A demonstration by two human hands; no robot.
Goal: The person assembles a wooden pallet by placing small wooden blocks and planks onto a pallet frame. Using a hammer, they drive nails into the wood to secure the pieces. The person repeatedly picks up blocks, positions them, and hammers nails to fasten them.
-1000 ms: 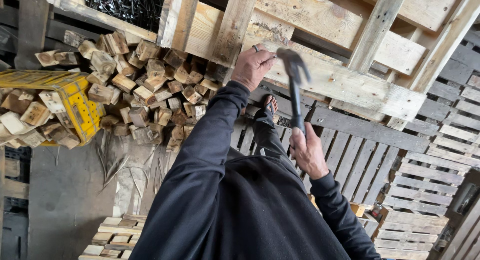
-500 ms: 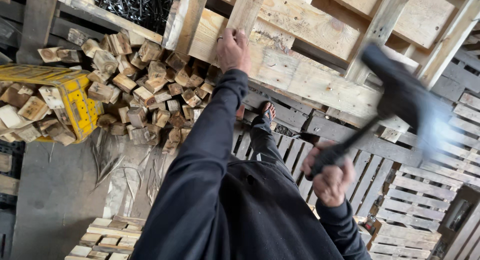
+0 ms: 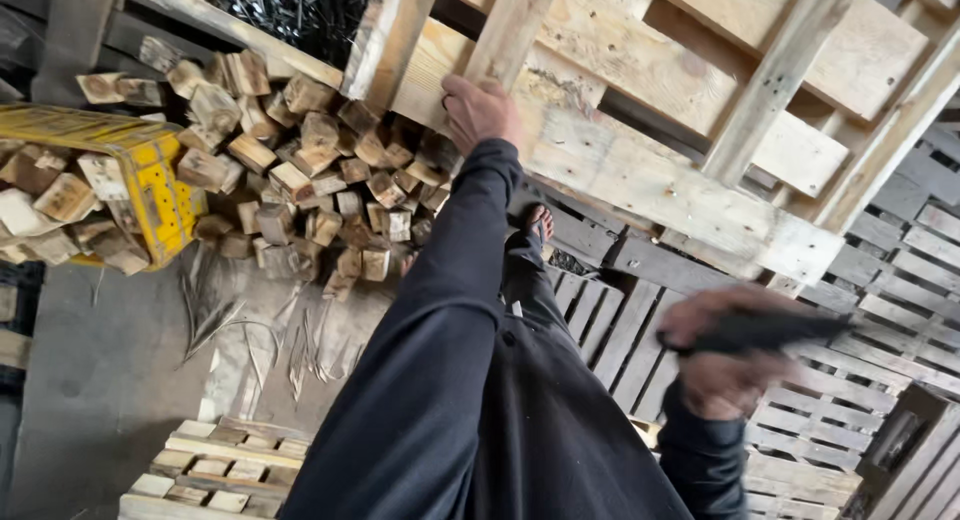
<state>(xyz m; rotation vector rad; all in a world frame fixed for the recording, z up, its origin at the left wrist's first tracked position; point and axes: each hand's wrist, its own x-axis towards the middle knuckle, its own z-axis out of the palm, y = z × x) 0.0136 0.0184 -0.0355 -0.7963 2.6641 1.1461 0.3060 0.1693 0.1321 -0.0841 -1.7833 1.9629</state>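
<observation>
hammer (image 3: 760,332): dark, blurred, in right hand (image 3: 725,365), grip clenched round the handle; judged stiff, head-heavy, best held low on the handle. left hand (image 3: 480,110) ahead, pressed flat on pale wooden pallet (image 3: 640,180): rigid, rough, likely heavy.

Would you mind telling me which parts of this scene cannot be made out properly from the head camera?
- Right hand: motion-blurred; its fingers cannot be told apart.
- Hammer: only a dark smeared handle shows; the head is lost in blur.
- Left hand: its fingertips are hidden against the pallet plank.
- Nails: cut off by the top edge.
- Yellow crate: partly covered by wood blocks.
</observation>
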